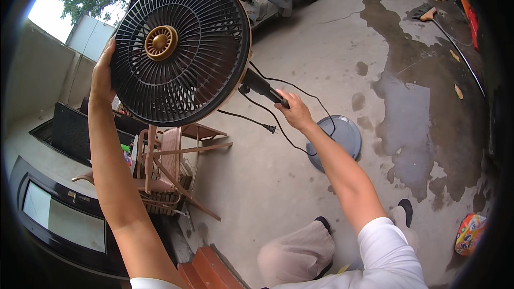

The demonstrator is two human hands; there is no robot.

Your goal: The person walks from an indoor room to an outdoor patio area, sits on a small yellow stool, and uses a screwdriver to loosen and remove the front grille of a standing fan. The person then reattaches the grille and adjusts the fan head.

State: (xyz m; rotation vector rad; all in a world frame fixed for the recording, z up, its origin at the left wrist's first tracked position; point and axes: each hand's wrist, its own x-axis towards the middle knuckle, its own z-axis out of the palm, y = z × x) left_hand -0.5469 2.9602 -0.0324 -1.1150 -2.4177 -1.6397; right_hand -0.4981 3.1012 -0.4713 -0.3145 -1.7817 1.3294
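while the left hand (103, 77) grips the rim of the fan head (181, 51) at its left side, fingers curled over the edge, the right hand (294, 111) is closed around the black stem (263, 88) behind it, so the whole fan is held up in the air above the concrete floor (300, 37). the head is a round cage of thin black plastic ribs fanning out from a glossy gold-brown hub (160, 42), with a pale band running around its outer edge. a thin black cord (300, 92) loops loosely from the stem, and its plug (272, 128) dangles free just left of the right wrist. below the right forearm a round, smooth grey-blue base (342, 135) lies flat on the floor, apart from the stem. the floor is rough grey concrete with dark wet patches toward its right edge. under the fan head, pinkish plastic chairs (160, 166) with slatted backs are stacked on their side. a broom (431, 15) lies near the floor's far right corner, and a bright crumpled wrapper (469, 233) sits at the near right edge.
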